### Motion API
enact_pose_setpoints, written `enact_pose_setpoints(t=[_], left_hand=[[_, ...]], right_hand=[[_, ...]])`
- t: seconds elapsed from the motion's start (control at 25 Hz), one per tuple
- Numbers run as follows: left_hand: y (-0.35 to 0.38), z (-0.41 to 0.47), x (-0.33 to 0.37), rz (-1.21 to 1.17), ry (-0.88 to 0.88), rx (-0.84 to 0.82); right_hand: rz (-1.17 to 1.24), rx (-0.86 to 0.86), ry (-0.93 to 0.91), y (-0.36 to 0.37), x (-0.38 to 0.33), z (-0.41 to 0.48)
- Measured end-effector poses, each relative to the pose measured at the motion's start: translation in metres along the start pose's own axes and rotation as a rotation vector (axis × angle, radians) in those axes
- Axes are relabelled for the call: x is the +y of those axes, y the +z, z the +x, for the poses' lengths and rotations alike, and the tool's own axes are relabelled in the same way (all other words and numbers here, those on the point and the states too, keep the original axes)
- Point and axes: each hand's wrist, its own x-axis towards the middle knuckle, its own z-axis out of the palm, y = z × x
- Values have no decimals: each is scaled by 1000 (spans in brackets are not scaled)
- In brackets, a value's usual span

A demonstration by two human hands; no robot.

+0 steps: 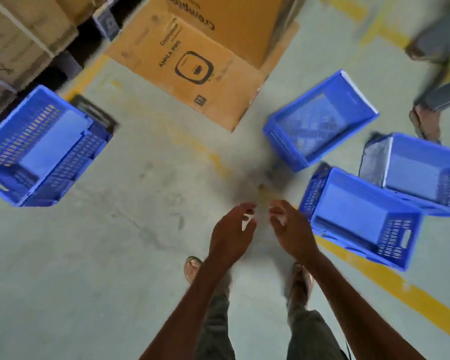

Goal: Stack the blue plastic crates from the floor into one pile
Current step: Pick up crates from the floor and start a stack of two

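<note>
Crates lie scattered on the floor (140,229): one crate (40,149) at the left, well apart from three at the right (320,120), (361,219), (426,172). No pile looks started. Left hand (231,232) and right hand (291,229) hang empty, fingers loosely spread, between them; all the stacking appears left.

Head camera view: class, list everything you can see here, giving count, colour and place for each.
Blue perforated plastic crates: four, blue; one far left, three at right, upper, near, far right.
Brown printed cardboard box: one, brown, top centre.
Stacked cardboard cartons: several, tan, top left.
Yellow painted floor line: yellow, lower right.
Grey concrete floor: grey.
Another person's legs: grey trousers, top right.
Left hand: empty, centre.
Right hand: empty, centre.
</note>
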Motion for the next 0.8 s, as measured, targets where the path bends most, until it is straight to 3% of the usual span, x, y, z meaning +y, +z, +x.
enact_pose_setpoints(t=[0.12,0.36,0.56,0.68,0.8], left_hand=[[99,32,26,113,85,-157],[344,102,17,333,134,-350],[559,146,-43,714,443,-456],[627,167,-102,996,528,-414],[625,180,-105,924,498,-430]], right_hand=[[31,46,215,-43,99,-2],[-39,-134,419,-87,348,14],[-171,-138,439,-101,526,26],[-181,-124,411,-92,597,27],[-343,-110,371,-86,632,20]])
